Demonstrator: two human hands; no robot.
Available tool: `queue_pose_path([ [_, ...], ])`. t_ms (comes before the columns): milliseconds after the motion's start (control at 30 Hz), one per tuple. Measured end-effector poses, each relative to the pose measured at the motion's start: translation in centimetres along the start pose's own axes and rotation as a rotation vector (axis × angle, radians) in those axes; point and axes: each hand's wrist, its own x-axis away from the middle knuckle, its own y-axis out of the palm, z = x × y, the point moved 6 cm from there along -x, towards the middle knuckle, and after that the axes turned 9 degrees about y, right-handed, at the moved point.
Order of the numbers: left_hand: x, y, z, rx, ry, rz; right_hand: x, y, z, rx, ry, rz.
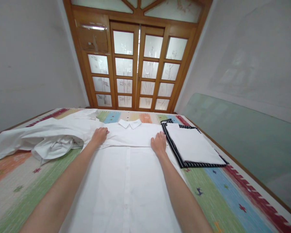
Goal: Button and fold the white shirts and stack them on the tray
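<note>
A white button-up shirt (113, 181) lies flat before me, its collar (129, 123) at the far end and its button strip running toward me. A band of white cloth crosses its chest, perhaps the folded sleeves. My left hand (100, 134) is at the left edge of this band, fingers curled on the fabric. My right hand (159, 142) rests on the band's right side with its fingers stretched out and slightly apart. What lies under the palms is hidden.
A loose heap of white garments (55, 136) lies to the left. On the right is a folded stack, white cloth (194, 142) over black striped cloth (177, 155). A colourful patterned cover (215, 194) lies beneath everything. Wooden glass-paned doors (135, 64) stand beyond, between pale walls.
</note>
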Motion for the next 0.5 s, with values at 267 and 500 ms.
queue_pose_path([
  [267, 0.8, -1.9, 1.1, -0.103, 0.035, 0.150, 0.7, 1.4, -1.9, 0.044, -0.361, -0.219],
  [500, 5.0, -9.0, -5.2, -0.129, -0.389, 0.330, 0.6, 1.5, -1.9, 0.085, -0.326, -0.288],
])
